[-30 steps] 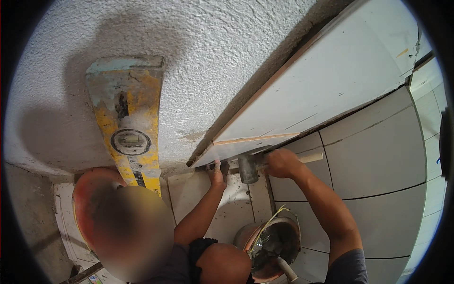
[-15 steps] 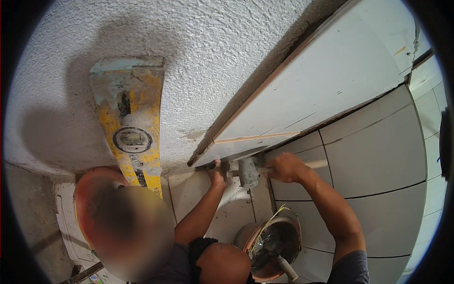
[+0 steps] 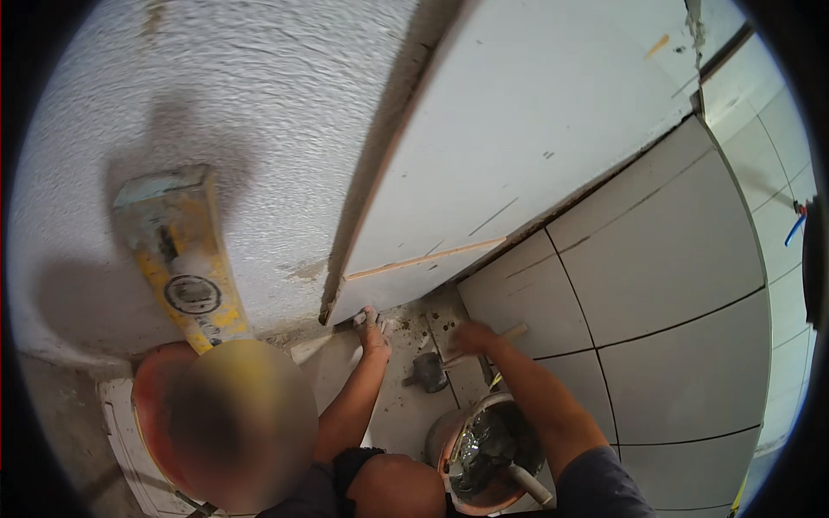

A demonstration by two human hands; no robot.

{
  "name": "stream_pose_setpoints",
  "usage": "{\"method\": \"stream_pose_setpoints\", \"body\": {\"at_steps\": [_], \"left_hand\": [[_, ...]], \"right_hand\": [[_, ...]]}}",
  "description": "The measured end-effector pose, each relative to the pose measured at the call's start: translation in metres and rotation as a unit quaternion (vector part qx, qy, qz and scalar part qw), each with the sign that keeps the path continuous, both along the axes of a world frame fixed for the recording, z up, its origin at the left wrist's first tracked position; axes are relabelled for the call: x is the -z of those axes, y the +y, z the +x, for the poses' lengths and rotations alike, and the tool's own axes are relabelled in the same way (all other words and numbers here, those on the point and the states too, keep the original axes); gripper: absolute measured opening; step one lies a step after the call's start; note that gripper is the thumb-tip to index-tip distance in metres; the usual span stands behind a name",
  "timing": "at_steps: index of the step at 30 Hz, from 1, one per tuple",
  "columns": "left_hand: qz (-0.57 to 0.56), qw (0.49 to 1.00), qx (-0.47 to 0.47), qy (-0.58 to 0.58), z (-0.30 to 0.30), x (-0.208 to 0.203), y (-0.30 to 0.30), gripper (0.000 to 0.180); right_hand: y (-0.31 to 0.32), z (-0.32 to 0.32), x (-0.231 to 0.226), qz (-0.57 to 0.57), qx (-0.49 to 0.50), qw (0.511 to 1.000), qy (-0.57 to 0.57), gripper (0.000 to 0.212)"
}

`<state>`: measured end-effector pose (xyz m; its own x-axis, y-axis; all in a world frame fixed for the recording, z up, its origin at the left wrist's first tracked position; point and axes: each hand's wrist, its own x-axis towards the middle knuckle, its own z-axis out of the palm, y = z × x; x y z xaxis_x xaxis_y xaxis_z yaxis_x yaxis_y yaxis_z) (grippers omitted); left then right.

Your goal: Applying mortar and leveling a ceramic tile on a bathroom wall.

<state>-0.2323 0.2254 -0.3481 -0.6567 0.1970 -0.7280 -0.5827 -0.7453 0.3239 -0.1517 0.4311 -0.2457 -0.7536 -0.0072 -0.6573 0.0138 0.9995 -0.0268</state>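
My left hand [image 3: 373,335] reaches up to the lower edge of a large white wall tile [image 3: 501,164], with its dusty fingers stretched toward that edge. Whether anything small is under the fingertips is hard to see. Low over the floor, my right hand [image 3: 473,338] is smeared by motion at the wooden handle of a mallet. The mallet [image 3: 426,372] has a dark grey head and rests low by the floor tiles. I cannot make out whether the right fingers still wrap its handle. A thin orange-brown strip [image 3: 427,259] crosses the lower part of the white tile.
A bucket [image 3: 440,432] of wet grey mortar with a tool handle [image 3: 528,485] stands close by my right forearm. A worn yellow spirit level [image 3: 186,268] leans against the rough white wall at left, beside a reddish bucket [image 3: 151,406]. Large grey tiles [image 3: 673,345] cover the right wall.
The mallet has dropped from the tile's lower edge toward the floor, and my right hand has come down with it. My left hand stays by the tile edge. The whole view has shifted.
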Motion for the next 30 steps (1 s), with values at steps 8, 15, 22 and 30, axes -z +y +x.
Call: {"method": "stream_pose_setpoints", "body": {"at_steps": [8, 15, 22, 30], "left_hand": [[-0.115, 0.993, -0.028, 0.025, -0.010, 0.024, -0.017, 0.055], [-0.085, 0.993, 0.069, 0.033, -0.005, 0.004, -0.023, 0.061], [-0.062, 0.994, 0.081, 0.045, 0.000, 0.021, -0.031, 0.078], [-0.026, 0.996, 0.071, 0.054, 0.000, 0.030, -0.035, 0.079]], "right_hand": [[-0.105, -0.079, -0.086, -0.349, 0.334, 0.649, 0.588, 0.113], [-0.114, -0.081, -0.107, -0.287, 0.436, 0.624, 0.581, 0.121], [-0.117, -0.079, -0.113, -0.300, 0.442, 0.628, 0.566, 0.126], [-0.120, -0.078, -0.114, -0.279, 0.446, 0.655, 0.543, 0.130]]}}
